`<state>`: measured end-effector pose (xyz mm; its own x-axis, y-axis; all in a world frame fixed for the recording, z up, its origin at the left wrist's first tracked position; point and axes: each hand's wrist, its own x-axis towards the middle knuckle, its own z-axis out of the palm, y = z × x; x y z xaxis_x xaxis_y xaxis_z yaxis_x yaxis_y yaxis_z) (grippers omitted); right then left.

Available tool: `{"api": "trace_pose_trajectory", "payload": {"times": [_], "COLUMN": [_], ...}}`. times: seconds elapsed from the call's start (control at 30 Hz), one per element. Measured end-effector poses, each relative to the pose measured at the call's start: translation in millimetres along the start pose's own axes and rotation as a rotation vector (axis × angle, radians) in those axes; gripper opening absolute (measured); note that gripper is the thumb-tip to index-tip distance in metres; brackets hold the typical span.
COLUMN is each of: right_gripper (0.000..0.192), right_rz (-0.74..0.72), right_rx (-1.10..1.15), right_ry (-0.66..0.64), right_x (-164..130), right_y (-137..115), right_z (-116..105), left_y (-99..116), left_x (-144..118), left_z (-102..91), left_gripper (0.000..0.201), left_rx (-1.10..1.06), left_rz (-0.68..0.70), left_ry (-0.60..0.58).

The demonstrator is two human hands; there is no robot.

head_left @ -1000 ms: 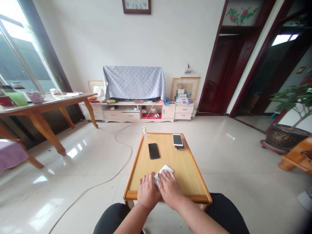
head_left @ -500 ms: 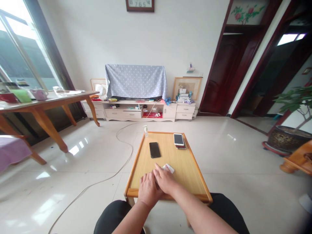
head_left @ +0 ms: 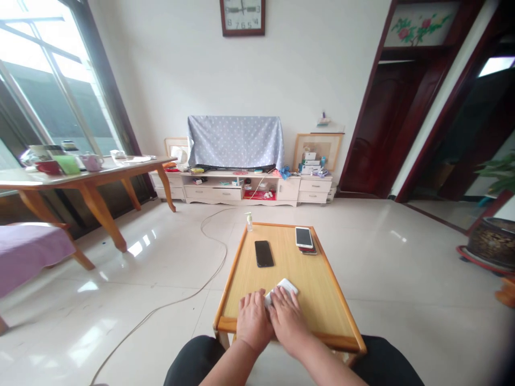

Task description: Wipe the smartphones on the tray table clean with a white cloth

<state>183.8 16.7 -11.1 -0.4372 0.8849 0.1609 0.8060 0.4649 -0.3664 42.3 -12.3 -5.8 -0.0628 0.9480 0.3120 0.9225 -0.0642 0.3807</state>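
Landmark: the low wooden table (head_left: 322, 300).
White cloth (head_left: 286, 286): flat on the table's near middle, mostly hidden.
Right hand (head_left: 287, 319): spread flat on the cloth, pressing rather than gripping.
Left hand (head_left: 252, 320): flat beside it, touching the cloth's edge.
Black phone (head_left: 264, 253): farther up the table, apart.
Advice: press evenly with flat palms and keep strokes short of the phone.

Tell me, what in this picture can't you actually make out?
- White cloth on the small table: mostly covered by the right hand and left hand, so its size and folds are hidden.
- Red phone: lies under the white phone, only an edge shows.
- Wall clock: cut off by the top edge.
- Whatever stands under the dotted cover: fully draped.
- Small bottle: label too small to read.
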Motion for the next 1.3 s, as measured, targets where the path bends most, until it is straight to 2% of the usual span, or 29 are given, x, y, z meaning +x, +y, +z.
{"api": "trace_pose_trajectory", "payload": {"times": [0.1,0.23,0.33,0.5,0.6,0.73,0.83,1.0,1.13,1.3], "right_gripper": [0.054,0.055,0.056,0.056,0.054,0.054,0.053,0.053,0.057,0.055], "right_rz": [-0.048,0.131,0.203,0.075,0.032,0.099,0.079,-0.006,0.014,-0.047], "right_rx": [0.017,-0.04,-0.106,-0.161,-0.131,-0.145,-0.178,-0.219,-0.173,-0.101], "right_ry": [-0.028,0.0,0.028,0.043,0.042,0.057,0.033,-0.023,-0.061,-0.142], "right_x": [-14.0,-5.3,-4.0,-30.8,-38.9,-29.1,-24.6,-33.6,-27.8,-22.8], "right_y": [4.5,31.1,36.1,19.8,26.1,46.4,49.4,46.1,54.8,57.3], "right_z": [-0.3,-9.2,-4.3,15.9,13.4,-1.8,-3.8,18.1,34.2,37.9], "left_y": [2.2,6.7,8.6,9.9,12.7,18.9,23.1,27.8,29.0,34.0], "left_x": [-1.8,-4.1,-6.3,-10.6,-11.8,-11.7,-12.7,-16.5,-13.2,-4.7], "left_z": [-6.2,-15.8,-21.1,-23.7,-24.0,-24.9,-27.7,-31.8,-24.1,-14.2], "left_gripper": [0.038,0.043,0.042,0.045,0.046,0.045,0.046,0.054,0.069,0.057], "left_rx": [-0.009,-0.015,-0.014,-0.02,-0.009,0.012,0.028,0.095,0.146,0.191], "left_rz": [-0.008,-0.034,-0.042,-0.06,-0.06,-0.066,-0.065,-0.045,-0.037,-0.046], "left_ry": [-0.023,-0.057,-0.086,-0.1,-0.128,-0.151,-0.178,-0.229,-0.29,-0.33]}}
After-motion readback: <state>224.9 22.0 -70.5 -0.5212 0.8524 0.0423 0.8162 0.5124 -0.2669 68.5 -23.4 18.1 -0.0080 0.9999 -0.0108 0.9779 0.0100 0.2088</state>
